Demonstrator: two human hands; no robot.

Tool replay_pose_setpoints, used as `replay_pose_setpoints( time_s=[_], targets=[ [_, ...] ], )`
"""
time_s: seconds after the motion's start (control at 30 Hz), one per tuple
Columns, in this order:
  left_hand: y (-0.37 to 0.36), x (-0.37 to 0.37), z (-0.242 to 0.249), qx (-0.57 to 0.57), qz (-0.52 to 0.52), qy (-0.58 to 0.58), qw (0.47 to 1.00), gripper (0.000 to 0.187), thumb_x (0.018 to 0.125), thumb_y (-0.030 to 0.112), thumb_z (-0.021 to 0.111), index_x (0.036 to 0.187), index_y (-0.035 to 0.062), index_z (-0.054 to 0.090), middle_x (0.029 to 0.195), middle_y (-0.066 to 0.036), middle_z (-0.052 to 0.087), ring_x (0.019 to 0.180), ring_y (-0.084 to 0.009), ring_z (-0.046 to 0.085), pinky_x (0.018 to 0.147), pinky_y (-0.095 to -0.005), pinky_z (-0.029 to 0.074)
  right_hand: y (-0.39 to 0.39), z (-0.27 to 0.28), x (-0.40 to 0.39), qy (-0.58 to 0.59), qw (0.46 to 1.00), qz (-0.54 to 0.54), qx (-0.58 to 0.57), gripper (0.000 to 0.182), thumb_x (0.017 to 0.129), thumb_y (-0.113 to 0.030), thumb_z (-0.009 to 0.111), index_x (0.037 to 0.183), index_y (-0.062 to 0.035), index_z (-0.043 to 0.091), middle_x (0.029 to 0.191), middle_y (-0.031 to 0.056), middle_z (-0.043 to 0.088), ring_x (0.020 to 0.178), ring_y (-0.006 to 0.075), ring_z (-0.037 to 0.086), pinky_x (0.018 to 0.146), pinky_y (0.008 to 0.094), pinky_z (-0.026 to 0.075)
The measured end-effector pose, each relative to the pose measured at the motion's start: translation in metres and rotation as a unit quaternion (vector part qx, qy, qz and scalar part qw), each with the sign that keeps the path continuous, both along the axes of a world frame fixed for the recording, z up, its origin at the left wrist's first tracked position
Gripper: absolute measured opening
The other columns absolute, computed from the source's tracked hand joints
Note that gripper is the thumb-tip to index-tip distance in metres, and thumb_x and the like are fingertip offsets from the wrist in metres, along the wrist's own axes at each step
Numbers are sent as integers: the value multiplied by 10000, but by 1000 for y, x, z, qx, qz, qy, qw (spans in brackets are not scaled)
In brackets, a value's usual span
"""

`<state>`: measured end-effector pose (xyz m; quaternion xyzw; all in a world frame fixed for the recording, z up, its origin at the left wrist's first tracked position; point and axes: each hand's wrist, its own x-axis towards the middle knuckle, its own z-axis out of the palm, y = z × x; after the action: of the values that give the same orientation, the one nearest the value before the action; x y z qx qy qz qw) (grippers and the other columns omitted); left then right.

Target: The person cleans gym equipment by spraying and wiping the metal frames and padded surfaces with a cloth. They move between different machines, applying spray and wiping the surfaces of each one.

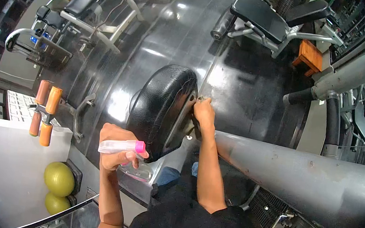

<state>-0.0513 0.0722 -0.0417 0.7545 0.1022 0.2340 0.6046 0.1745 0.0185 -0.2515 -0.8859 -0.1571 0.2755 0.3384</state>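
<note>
glossy black gym floor [178, 36] all round, my left hand [115, 157] gripping a spray bottle [124, 146] just beside the black pad [161, 102] before me, right hand [204, 112] curled at the pad's edge, hold unclear; likely mid-spraying, next squeeze calling for steady aim.

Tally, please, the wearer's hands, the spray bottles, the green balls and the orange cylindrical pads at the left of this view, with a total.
Wearer's hands: 2 (left hand, right hand)
Spray bottle: 1
Green balls: 2
Orange cylindrical pads: 4
Total: 9
</note>
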Motion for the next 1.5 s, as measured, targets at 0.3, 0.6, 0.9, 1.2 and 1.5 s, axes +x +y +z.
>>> replay_pose_setpoints(
  time_s=[0.3,0.6,0.9,1.2,1.5],
  targets=[
    [4,1,-2,16,-18,-16,1000,328,802,293,665,708,-16,724,553,-84,649,426,-155,622,418,-235,452,-33,93,-20,-60,992,61,95,317,961,-232,510,1139,15,421,920,328,656,889,515,625,793,585,472],
    [1,-3,-4,-25,-2,7,1000,277,797,221,646,718,-35,716,545,-84,640,432,-153,624,427,-234,453,-18,26,-9,-59,992,103,-32,388,940,-236,508,1187,50,415,996,311,666,964,484,639,864,547,491],
    [-1,2,-1,-37,13,18,999,364,782,284,636,689,-63,698,576,-139,656,383,-178,587,382,-267,454,-52,78,-30,26,958,29,285,348,980,-287,535,1139,9,444,1023,263,658,969,415,650,833,459,481],
    [0,3,-4,-75,5,18,997,273,803,221,670,694,-27,704,570,-81,641,439,-160,622,431,-249,450,-82,156,-28,-6,965,98,245,371,950,-323,598,1187,-47,524,1043,212,668,990,366,655,862,427,486],
    [-2,4,-9,-100,7,-6,995,272,837,231,655,713,-7,701,581,-63,646,429,-134,600,430,-240,426,-75,113,-33,-259,912,317,-33,324,827,-197,676,1071,-40,534,985,209,663,927,419,643,777,509,511]
  ],
)
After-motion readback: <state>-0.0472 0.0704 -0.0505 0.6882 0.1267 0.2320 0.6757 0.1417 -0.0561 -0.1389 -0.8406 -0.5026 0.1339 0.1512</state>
